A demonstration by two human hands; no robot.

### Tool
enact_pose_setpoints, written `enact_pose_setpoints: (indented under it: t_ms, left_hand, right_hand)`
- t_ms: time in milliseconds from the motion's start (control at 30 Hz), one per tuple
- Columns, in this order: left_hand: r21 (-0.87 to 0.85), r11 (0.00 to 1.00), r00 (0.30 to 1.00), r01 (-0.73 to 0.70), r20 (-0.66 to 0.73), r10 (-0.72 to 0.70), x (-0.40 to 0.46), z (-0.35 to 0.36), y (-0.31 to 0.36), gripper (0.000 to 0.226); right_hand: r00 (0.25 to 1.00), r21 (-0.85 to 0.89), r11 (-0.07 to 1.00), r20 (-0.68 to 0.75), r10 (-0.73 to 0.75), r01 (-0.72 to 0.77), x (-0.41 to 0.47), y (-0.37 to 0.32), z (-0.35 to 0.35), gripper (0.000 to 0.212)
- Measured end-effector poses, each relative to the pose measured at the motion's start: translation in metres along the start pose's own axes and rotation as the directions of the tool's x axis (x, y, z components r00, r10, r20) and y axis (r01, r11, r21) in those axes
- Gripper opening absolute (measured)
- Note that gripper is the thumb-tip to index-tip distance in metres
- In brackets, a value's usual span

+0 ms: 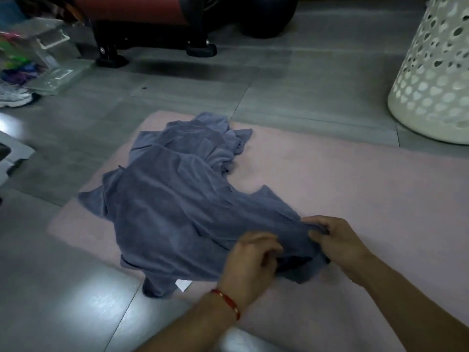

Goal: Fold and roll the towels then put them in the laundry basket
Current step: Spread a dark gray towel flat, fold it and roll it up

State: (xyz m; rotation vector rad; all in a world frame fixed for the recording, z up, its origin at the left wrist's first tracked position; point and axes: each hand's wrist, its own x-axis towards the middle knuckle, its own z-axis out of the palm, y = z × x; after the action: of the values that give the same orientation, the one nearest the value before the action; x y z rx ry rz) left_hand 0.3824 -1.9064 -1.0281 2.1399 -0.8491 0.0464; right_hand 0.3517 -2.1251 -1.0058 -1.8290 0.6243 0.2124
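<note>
A crumpled blue-grey towel (162, 207) lies spread over the left half of a pink mat (355, 189) on the floor. My left hand (250, 262), with a red bracelet at the wrist, grips the towel's near edge. My right hand (337, 240) pinches the same edge a little to the right, fingers curled round a bunched corner. The white perforated laundry basket (436, 80) stands on the floor at the far right, beyond the mat.
Grey tiled floor (279, 80) surrounds the mat. A black-legged red machine (157, 34) stands at the back. Clear plastic boxes (48, 54) with colourful items and a white sneaker (14, 96) sit at the far left.
</note>
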Motion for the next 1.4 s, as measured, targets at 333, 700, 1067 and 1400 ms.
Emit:
enact_pose_setpoints:
  t_ms: [333, 700, 1067, 1400]
  left_hand:
    - [0.361, 0.929, 0.973, -0.081, 0.231, -0.005, 0.066, 0.033, -0.014, 0.047]
    - [0.437, 0.857, 0.801, 0.275, 0.389, -0.455, 0.132, 0.112, 0.002, 0.013]
    - [-0.159, 0.964, 0.957, 0.214, 0.234, -0.174, 0.156, 0.032, -0.004, 0.015]
    - [-0.651, 0.733, 0.918, 0.199, -0.139, -0.372, 0.265, -0.066, 0.099, 0.025]
  right_hand:
    - [0.740, -0.850, 0.331, 0.097, -0.665, 0.409, -0.060, 0.073, -0.101, 0.087]
    - [0.896, -0.083, 0.931, -0.252, -0.365, 0.356, -0.091, 0.123, -0.043, 0.063]
    - [0.961, -0.161, 0.964, -0.145, -0.236, 0.213, -0.043, 0.107, -0.073, 0.011]
    - [0.863, -0.467, 0.808, -0.162, -0.478, 0.359, -0.047, -0.102, -0.248, 0.015]
